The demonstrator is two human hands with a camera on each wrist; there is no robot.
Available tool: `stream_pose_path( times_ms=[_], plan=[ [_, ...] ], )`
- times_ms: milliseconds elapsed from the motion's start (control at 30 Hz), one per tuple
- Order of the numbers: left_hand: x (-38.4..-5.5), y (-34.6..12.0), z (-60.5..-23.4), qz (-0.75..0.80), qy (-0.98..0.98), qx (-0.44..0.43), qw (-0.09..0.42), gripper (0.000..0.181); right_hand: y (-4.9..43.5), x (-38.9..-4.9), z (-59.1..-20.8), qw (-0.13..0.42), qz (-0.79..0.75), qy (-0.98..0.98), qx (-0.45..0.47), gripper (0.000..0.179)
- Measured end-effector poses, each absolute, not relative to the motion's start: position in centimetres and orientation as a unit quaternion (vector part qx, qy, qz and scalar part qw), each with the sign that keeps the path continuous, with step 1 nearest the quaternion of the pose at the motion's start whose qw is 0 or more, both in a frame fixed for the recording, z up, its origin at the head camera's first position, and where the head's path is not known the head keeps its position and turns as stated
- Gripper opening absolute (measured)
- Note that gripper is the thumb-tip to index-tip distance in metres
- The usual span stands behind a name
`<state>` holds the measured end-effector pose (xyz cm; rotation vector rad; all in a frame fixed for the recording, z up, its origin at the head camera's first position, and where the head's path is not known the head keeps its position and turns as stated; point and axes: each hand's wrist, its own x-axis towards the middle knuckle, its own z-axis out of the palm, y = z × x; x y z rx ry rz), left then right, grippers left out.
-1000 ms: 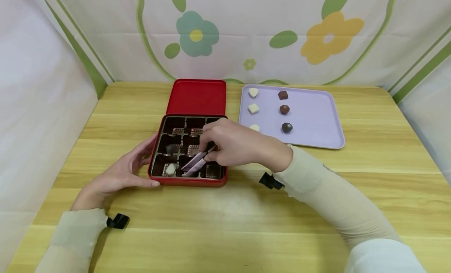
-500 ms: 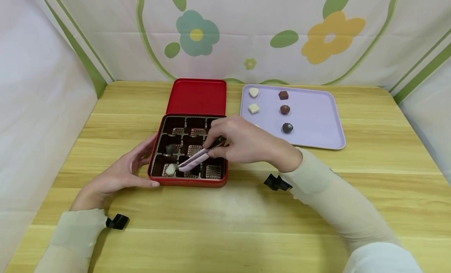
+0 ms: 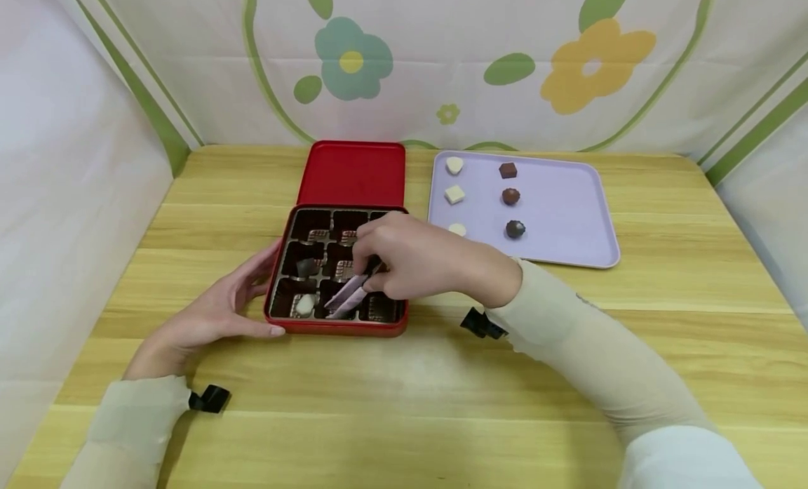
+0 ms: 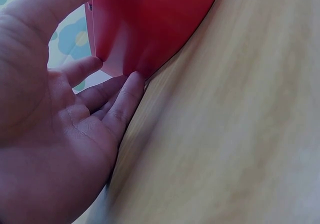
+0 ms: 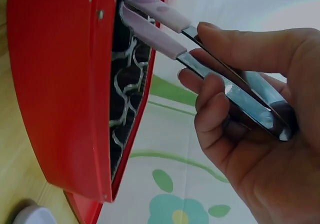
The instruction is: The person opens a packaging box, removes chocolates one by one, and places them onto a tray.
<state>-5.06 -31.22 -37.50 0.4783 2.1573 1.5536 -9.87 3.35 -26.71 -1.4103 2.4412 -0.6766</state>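
A red tin (image 3: pixel 337 327) stands with its lid folded back, its dark plastic insert divided into several square compartments. My right hand (image 3: pixel 419 257) grips metal tongs (image 5: pixel 227 87) with lilac tips between thumb and fingers. In the head view the tips reach down into the front middle compartment, their two arms slightly apart. What lies between the tips is hidden by the tin wall in the right wrist view. A white chocolate (image 3: pixel 306 305) sits in the front left compartment, a dark chocolate (image 3: pixel 306 266) behind it. My left hand (image 3: pixel 221 313) rests at the tin's left side, straight fingers touching the wall.
A lilac tray (image 3: pixel 562 215) lies right of the tin. It bears white chocolates (image 3: pixel 454 194) in a left column and brown ones (image 3: pixel 510 196) in a second column. A patterned curtain (image 3: pixel 404 68) hangs behind the wooden table (image 3: pixel 404 405).
My right hand drew back to the right with the tongs nearly closed, then returned left with their tips lower in the front middle compartment and spread again. The left hand keeps its place.
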Motion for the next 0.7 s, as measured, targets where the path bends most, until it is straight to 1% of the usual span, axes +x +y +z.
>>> stream_pose_path(
  times_ms=[100,267,367,533,700],
  plan=[
    [-4.9,-31.2,-37.5,0.562,0.779,0.171,0.219,0.126,3.2,-9.7,-26.8,0.123,-0.238,0.834,-0.482,0.014],
    [-4.8,-31.2,-37.4,0.565,0.779,0.166,0.216,0.126,3.5,-9.8,-27.0,0.097,-0.252,0.83,-0.487,0.013],
    [-4.8,-31.3,-37.3,0.565,0.779,0.161,0.22,0.126,3.8,-9.9,-27.0,0.098,-0.259,0.832,-0.48,0.012],
    [-4.9,-31.2,-37.4,0.566,0.777,0.163,0.222,0.126,4.3,-10.1,-25.7,0.108,-0.28,0.837,-0.457,0.008],
    [-4.9,-31.2,-37.4,0.563,0.779,0.165,0.222,0.125,4.6,-10.2,-24.7,0.103,-0.265,0.84,-0.463,0.008]
  ],
)
